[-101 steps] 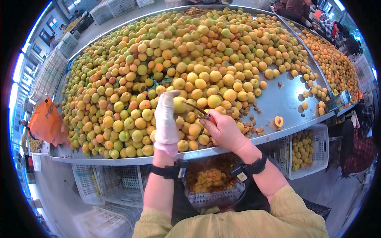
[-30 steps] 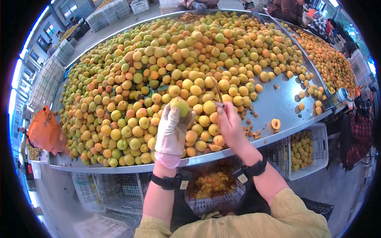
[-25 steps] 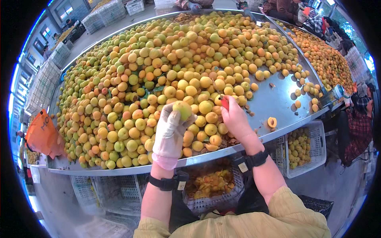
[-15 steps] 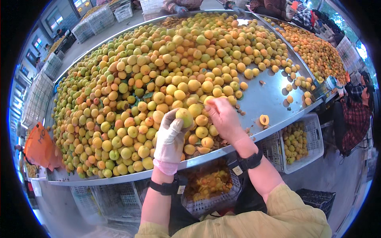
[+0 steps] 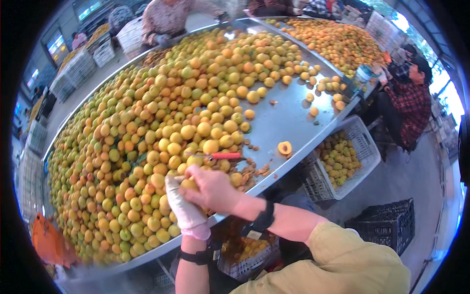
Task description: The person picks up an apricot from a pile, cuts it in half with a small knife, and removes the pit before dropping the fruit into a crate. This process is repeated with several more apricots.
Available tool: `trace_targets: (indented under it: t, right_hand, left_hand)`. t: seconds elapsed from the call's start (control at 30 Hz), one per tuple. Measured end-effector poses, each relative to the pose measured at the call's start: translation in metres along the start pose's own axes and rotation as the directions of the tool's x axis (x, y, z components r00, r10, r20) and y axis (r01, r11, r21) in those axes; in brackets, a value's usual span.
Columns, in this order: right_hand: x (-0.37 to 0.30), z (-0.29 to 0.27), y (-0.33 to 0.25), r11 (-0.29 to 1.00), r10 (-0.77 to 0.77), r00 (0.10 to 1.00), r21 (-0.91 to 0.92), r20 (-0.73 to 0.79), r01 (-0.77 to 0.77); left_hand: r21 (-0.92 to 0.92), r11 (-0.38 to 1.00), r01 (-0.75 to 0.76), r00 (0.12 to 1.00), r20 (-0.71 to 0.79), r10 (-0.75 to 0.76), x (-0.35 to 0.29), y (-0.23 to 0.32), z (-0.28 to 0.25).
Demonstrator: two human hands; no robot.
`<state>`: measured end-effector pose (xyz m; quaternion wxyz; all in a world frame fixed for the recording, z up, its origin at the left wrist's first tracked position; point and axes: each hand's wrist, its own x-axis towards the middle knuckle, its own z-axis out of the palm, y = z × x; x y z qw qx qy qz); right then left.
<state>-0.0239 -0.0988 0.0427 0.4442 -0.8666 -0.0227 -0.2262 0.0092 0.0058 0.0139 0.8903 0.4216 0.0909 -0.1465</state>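
Note:
My left hand, in a whitish glove with a pink cuff, is at the near edge of the apricot heap. My bare right hand reaches across and meets the glove's fingertips, its thumb and fingers pinched together. What lies in that pinch is too small to make out, and the left fingers are partly hidden. Just beyond the hands, a small red-handled knife rests on the apricots. A halved apricot with its pit showing lies cut side up on the metal table.
Brown scraps lie along the table's near edge. Below it stand a white crate of apricots, a black crate and a crate of fruit pieces. An orange bag hangs at left. Other people work around the tables.
The apricot has left my gloved hand. The red-handled knife now shows lying on the heap. My right hand has come left and nearer to meet the left, and the view has shifted.

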Motion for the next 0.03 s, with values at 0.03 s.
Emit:
trace_targets:
  t: [0.03]
  right_hand:
    - [-0.0008, 0.0018, 0.0005, 0.998, 0.062, 0.993, -0.006, 0.096, -0.062]
  left_hand:
    - [-0.094, 0.995, 0.008, 0.999, 0.044, -0.004, 0.005, -0.0056, -0.0019]
